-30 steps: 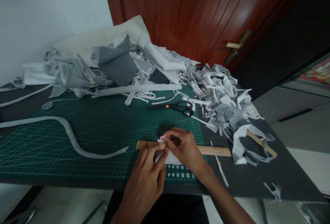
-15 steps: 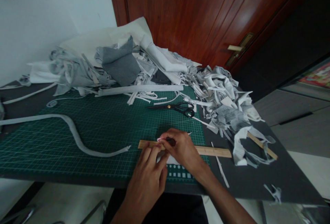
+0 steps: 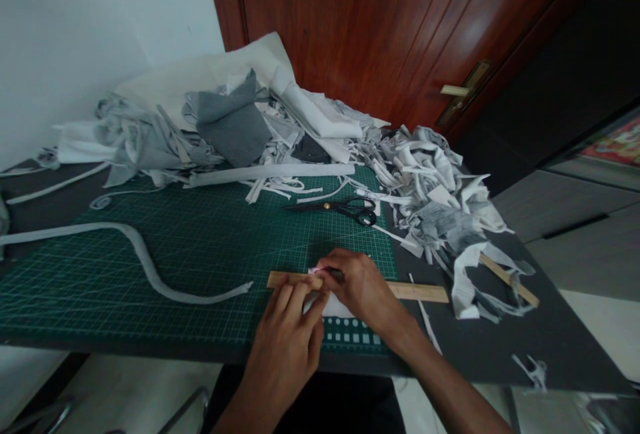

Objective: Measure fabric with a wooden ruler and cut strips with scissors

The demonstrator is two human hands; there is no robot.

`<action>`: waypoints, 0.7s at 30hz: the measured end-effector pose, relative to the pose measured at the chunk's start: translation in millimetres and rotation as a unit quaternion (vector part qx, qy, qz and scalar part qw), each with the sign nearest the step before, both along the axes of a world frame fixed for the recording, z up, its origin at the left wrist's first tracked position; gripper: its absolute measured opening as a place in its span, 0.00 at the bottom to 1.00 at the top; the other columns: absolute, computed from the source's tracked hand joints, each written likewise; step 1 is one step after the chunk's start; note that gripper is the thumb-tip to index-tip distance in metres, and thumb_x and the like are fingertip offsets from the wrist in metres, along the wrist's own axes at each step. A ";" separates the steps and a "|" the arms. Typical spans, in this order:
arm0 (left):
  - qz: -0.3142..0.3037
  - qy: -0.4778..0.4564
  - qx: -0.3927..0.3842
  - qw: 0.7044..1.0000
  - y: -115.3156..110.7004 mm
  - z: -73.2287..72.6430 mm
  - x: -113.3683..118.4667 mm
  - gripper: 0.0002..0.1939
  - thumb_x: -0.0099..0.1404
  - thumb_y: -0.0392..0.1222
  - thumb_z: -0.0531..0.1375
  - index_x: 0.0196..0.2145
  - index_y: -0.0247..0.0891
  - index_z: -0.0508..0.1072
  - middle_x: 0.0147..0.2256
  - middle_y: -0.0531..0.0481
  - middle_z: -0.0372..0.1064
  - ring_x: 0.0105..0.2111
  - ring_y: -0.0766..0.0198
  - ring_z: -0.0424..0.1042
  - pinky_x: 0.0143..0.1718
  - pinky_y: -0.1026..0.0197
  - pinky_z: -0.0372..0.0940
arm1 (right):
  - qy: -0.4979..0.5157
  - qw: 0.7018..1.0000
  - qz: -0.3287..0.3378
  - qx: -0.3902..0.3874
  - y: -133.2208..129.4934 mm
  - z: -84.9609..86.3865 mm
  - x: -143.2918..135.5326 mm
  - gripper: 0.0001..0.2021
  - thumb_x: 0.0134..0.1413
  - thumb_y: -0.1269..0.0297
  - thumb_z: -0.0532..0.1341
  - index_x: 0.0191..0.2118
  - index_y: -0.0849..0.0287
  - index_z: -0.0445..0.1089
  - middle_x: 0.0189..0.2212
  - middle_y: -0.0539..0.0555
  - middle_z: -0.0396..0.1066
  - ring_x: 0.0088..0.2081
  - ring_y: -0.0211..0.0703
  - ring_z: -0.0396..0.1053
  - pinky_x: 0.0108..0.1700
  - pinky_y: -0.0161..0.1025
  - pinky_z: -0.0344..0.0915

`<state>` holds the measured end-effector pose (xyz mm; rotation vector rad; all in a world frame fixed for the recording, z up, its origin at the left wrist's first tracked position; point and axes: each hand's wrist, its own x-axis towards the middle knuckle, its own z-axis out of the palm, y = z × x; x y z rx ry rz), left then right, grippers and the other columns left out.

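My left hand [image 3: 290,324] presses its fingertips on a wooden ruler [image 3: 420,292] that lies across the green cutting mat [image 3: 200,254]. Under my hands, below the ruler, part of a white fabric piece [image 3: 337,306] shows. My right hand [image 3: 353,284] is closed beside the left fingertips at the ruler's upper edge. It pinches a small object with a pink tip [image 3: 314,271], mostly hidden by the fingers. Black scissors [image 3: 350,207] lie closed on the mat beyond the hands.
Grey and white fabric scraps [image 3: 430,167] are heaped along the back and right. A long pale strip [image 3: 145,257] curves over the mat's left side. A second wooden ruler [image 3: 510,281] lies at the right among scraps. A door [image 3: 340,21] stands behind.
My right hand has shifted slightly to the right along the ruler, with the pink-tipped object in it. My left hand has barely moved on the ruler.
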<state>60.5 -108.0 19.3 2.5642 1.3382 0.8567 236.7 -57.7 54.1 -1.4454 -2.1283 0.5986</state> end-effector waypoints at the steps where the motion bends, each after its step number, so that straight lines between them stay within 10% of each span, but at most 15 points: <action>1: -0.001 0.000 0.003 1.000 0.1 -0.1 -0.1 0.23 0.69 0.29 0.55 0.58 0.43 0.74 0.53 0.44 0.70 0.54 0.49 0.68 0.54 0.43 0.70 | -0.004 1.000 0.000 0.002 -0.2 -0.2 1.9 0.05 0.65 0.72 0.65 0.40 0.57 0.80 0.36 0.53 0.79 0.38 0.43 0.77 0.39 0.36 0.65; 21: 0.009 0.034 0.031 0.999 2.2 -0.2 1.3 0.21 0.70 0.31 0.54 0.57 0.40 0.75 0.49 0.42 0.71 0.52 0.49 0.69 0.55 0.44 0.71 | -0.059 0.998 -0.008 -0.013 -12.7 2.5 63.9 0.06 0.65 0.72 0.65 0.40 0.57 0.80 0.38 0.53 0.79 0.38 0.45 0.78 0.41 0.38 0.68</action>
